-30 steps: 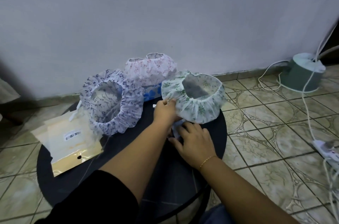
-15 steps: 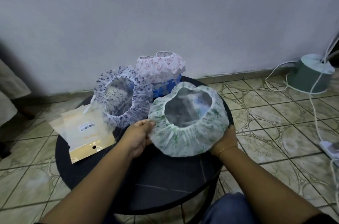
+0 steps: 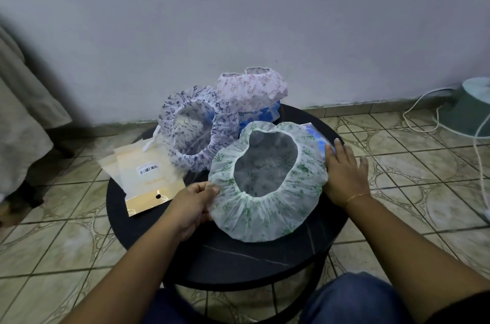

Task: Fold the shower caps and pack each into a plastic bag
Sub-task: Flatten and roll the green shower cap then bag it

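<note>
A white shower cap with green print lies opening-up on the round black table. My left hand grips its left rim, fingers curled on the frill. My right hand lies flat against its right edge, fingers straight and touching a blue packet there. Behind stand a navy-print cap, tilted toward me, a pink-print cap, and a blue cap under the pink one. Plastic bags with a barcode label lie at the table's left.
A grey wall rises close behind the table. A pale green fan base with white cables stands on the tiled floor at right. Grey fabric hangs at far left. My knees sit under the table's near edge.
The green-print cap has been pulled from the back of the table toward me and laid down opening-up. My right hand has shifted from its underside to its right edge and opened flat.
</note>
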### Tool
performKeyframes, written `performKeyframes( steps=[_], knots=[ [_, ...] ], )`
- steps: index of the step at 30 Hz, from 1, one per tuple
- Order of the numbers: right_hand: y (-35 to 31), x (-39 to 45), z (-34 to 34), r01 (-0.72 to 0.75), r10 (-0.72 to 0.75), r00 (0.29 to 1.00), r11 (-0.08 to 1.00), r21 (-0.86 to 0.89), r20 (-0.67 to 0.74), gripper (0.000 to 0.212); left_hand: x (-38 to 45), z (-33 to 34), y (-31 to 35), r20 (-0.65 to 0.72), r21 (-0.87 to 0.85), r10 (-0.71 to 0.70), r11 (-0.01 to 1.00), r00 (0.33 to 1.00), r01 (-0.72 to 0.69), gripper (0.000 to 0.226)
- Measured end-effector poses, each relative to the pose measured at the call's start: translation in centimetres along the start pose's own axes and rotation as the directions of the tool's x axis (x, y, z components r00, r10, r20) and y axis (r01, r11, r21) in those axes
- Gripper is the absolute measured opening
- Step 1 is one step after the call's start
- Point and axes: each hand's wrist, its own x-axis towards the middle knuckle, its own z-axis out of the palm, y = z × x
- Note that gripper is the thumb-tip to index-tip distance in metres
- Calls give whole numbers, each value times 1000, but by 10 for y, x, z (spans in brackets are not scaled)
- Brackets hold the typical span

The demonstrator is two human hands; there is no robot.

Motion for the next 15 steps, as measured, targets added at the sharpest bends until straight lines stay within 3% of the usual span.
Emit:
performKeyframes(
  steps=[3, 5, 9, 13, 15],
  knots=[
    [-6, -13, 3, 78, 47, 947, 926, 368, -317, 43, -6, -4, 1, -42, 63, 34, 998, 999, -31, 4],
    [-13, -24, -3, 133, 134, 921, 776, 617, -367, 38, -12, -4, 3, -95, 157, 100, 984, 990, -84, 7],
    [-30, -38, -15, -56, 196, 981, 357, 932, -16, 36, -21, -3, 5, -202, 434, 301, 881, 932, -191, 18],
    [-38, -42, -16, -283, 122, 953, 33, 959, 277, 74, -28, 1, 6, -207, 492, 361, 841, 909, -223, 37],
    [-40, -40, -11, -331, 121, 933, -86, 940, 340, 72, -30, 2, 5, -188, 493, 392, 831, 900, -259, 48]
  ],
)
